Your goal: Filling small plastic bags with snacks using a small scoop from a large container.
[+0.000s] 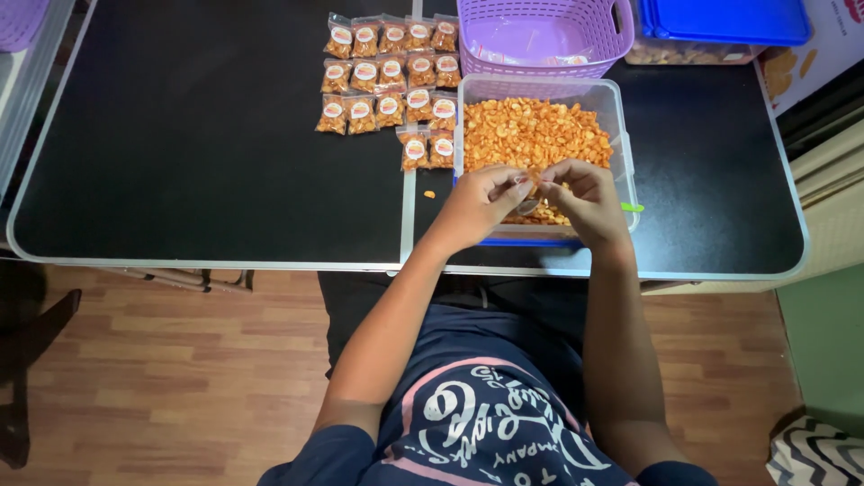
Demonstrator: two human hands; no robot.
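Orange snack pieces being bagged over the clear tub (540, 135).
Left hand (481, 202) and right hand (587, 200) meet at the tub's 6 o'clock rim, both pinching a small clear pouch (531, 191); likely filling, sealing comes after. Packed pouches (387, 76) lie at 10 o'clock on the black tabletop (207, 135).

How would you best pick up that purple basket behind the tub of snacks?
Judging by its shape, grip the purple basket at the handle slot in its right end wall, coming from the right. Its long walls are hemmed in by the clear snack tub and blue-lidded box.
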